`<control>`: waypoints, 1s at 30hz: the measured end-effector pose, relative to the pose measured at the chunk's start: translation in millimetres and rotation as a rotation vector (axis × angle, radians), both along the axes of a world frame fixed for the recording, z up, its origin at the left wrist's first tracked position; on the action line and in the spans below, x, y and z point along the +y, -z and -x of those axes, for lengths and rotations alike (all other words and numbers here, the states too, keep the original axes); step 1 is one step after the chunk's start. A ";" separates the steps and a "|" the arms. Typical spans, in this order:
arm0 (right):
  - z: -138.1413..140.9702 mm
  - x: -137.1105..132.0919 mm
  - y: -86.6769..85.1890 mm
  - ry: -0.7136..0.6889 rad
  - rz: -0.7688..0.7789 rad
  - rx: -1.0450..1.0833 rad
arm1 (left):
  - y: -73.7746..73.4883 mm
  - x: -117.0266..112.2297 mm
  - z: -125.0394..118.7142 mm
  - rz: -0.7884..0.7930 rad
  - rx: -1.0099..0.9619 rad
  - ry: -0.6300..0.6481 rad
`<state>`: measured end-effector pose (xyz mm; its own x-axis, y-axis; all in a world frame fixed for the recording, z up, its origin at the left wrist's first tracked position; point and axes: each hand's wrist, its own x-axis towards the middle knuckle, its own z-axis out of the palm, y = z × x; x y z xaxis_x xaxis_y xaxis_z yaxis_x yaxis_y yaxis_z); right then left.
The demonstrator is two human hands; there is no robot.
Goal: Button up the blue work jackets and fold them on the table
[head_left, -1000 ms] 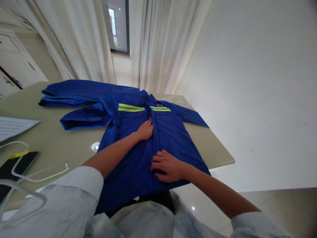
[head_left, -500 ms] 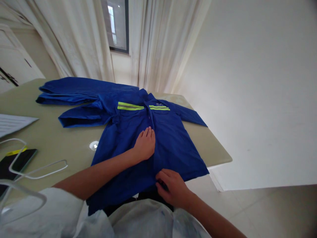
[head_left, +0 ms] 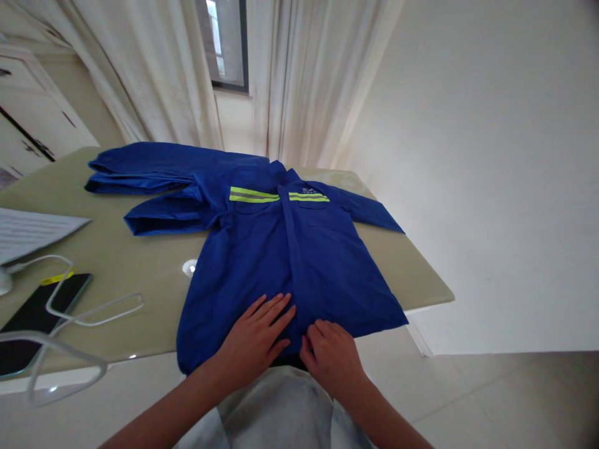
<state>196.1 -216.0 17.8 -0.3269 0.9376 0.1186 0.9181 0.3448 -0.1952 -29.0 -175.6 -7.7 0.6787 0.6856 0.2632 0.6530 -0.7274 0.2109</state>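
Note:
A blue work jacket [head_left: 322, 262] with yellow-green and grey reflective bands lies front up on the table, its collar away from me and its hem over the near edge. My left hand [head_left: 255, 337] rests flat on the lower front, left of the button placket, with fingers spread. Just right of the placket, my right hand [head_left: 330, 352] pinches the jacket's bottom hem between thumb and curled fingers. One sleeve reaches out to the right, the other to the left. Behind the left sleeve lies a folded blue garment [head_left: 159, 159], possibly trousers.
The pale green table [head_left: 154, 268] has a rounded right corner near a white wall [head_left: 491, 187]. At left are a printed sheet [head_left: 37, 231], a black phone [head_left: 42, 318] and a looping white cable [head_left: 60, 299]. Curtains [head_left: 159, 75] hang behind.
My left hand has slid down the front toward the hem and spread its fingers. The placket now lies flatter. My right hand stays at the hem. The view has shifted slightly.

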 end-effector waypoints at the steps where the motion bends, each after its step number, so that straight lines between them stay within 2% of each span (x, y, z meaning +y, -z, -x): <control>1: -3.6 1.2 -2.8 -0.019 0.041 0.030 | 1.0 0.1 -0.4 -0.021 0.003 -0.001; 4: -14.1 4.1 -11.0 -0.045 0.185 0.203 | 1.7 0.5 -2.4 -0.077 0.017 -0.004; 7: -18.8 4.4 -14.0 -0.043 0.267 0.373 | 2.9 1.3 -3.9 -0.112 0.057 -0.008; 10: -21.9 3.4 -12.1 -0.045 0.282 0.472 | 5.4 2.5 -4.0 -0.129 0.094 -0.012; 14: -46.7 5.2 -12.2 0.099 0.191 0.553 | 7.2 1.5 -4.2 -0.125 0.090 -0.012; 16: -69.4 9.1 -15.2 0.155 0.173 0.486 | 6.2 -1.3 -4.5 -0.103 0.079 -0.025; 18: -91.8 15.1 -20.2 0.176 0.206 0.327 | 3.1 -3.7 -4.6 -0.080 0.071 -0.033; 21: -105.9 27.8 -32.6 0.211 0.228 0.044 | -6.6 1.9 -4.2 -0.022 0.072 0.007; 24: -81.8 45.6 -49.7 0.170 0.071 0.015 | -22.3 28.1 -7.2 0.060 0.065 -0.007; 27: -35.3 69.3 -62.0 -0.084 -0.044 0.112 | -37.9 72.7 -16.0 0.122 0.053 -0.027; 30: -1.4 94.9 -61.6 -0.300 0.014 0.043 | -48.2 118.5 -23.6 0.200 -0.034 0.146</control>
